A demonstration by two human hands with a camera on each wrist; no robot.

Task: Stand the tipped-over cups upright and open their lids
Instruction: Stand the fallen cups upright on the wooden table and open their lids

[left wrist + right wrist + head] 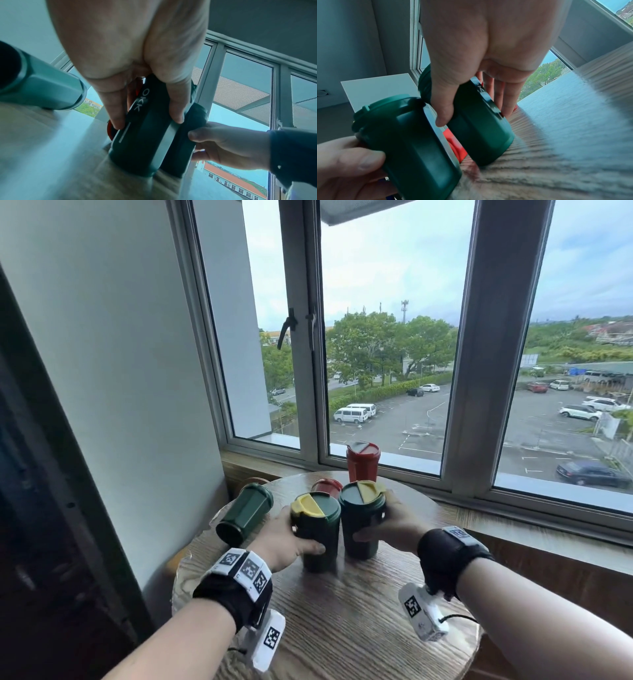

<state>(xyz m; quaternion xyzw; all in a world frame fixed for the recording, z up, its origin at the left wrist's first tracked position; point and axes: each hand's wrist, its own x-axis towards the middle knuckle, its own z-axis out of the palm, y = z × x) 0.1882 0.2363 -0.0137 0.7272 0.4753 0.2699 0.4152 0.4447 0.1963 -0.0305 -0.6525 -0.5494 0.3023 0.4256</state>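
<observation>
Head view looking down from above, wrist views close, low, all sharing table [359, 611]

Daylight pours in through the window [387, 337], bright sky nearly washed out, while the room's left side sinks into deep shadow. Frame lines bow at the head view's edges. Both wrist views carry a cold blue-green cast, and the wooden tabletop [556, 155] smears into heavy blur near the lens.
</observation>
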